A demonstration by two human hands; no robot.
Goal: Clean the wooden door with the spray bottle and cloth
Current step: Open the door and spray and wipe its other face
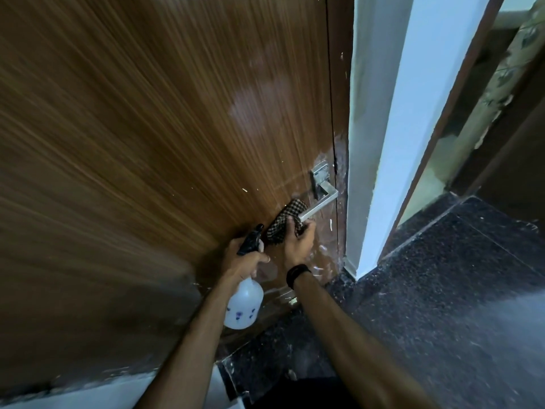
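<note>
Both hands busy: left hand (246, 261) curled round the spray bottle (244, 302) neck, nozzle toward the wooden door (147, 128); right hand (299, 242) grips the checked cloth (283, 221) bunched over the lever handle (321, 202) end. Wiping step, handle area. Next likely: rub the smeared patches nearby.

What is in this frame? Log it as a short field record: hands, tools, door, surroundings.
left hand: grips the spray bottle by its black trigger head, nozzle towards the door
right hand: holds the checked cloth against the end of the door handle
wristband: dark, on the right wrist
door: brown wood grain, pale hazy patches above the handle, white flecks near its edge
door frame: white, right of the door
floor: dark speckled stone
</note>
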